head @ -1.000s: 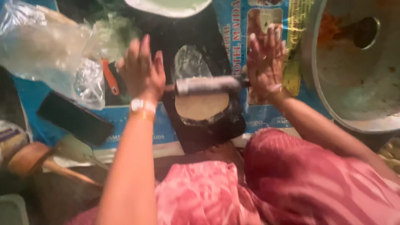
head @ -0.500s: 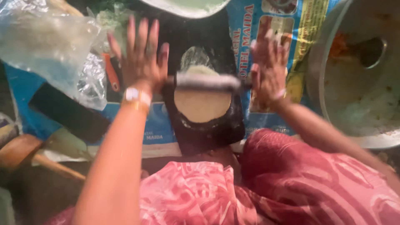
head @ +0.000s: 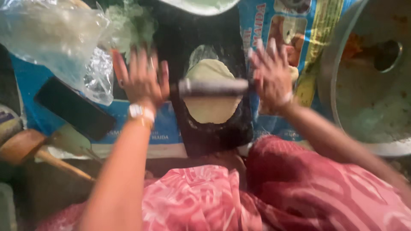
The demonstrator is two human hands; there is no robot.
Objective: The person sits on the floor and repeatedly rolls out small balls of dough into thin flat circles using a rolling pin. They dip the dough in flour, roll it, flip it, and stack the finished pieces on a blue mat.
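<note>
A rolling pin (head: 213, 87) lies across a flat round of pale dough (head: 212, 107) on a dark board (head: 216, 137). My left hand (head: 141, 79), fingers spread and flat, presses on the pin's left end. My right hand (head: 270, 73), also spread flat, presses on its right end. A watch sits on my left wrist. Both hands are blurred by motion. Part of the dough is hidden under the pin.
A clear plastic bag (head: 55, 38) lies at the left, a dark phone (head: 75, 108) below it. A large metal pan (head: 368, 81) stands at the right. A blue printed sack (head: 299, 25) covers the surface. A pale plate rim (head: 201, 5) shows at the top. Wooden handles (head: 38, 152) lie lower left.
The rolling pin has moved away from me over the dough, and both flat hands have slid forward with it.
</note>
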